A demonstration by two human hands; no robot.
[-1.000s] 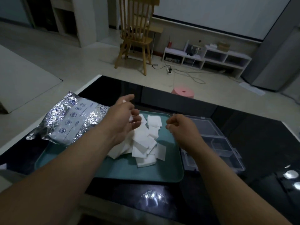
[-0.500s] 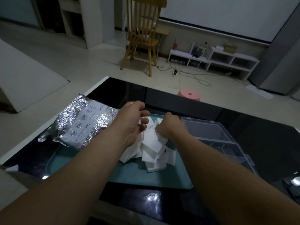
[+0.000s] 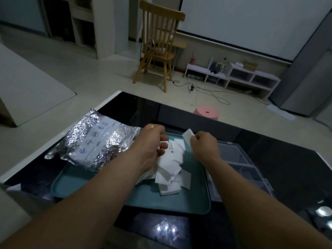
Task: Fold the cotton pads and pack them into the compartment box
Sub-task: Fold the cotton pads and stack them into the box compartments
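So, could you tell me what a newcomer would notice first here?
Probably the heap of white cotton pads on the teal tray, with the right hand pinching a single pad beyond it. Then the shiny foil bag at left and the clear compartment box at right.

Pads and bag on tray, box at its right

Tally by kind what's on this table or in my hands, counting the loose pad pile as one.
Teal tray: 1
Foil bag: 1
Clear compartment box: 1
Pile of cotton pads: 1
Single pad pinched in right hand: 1
Total: 5
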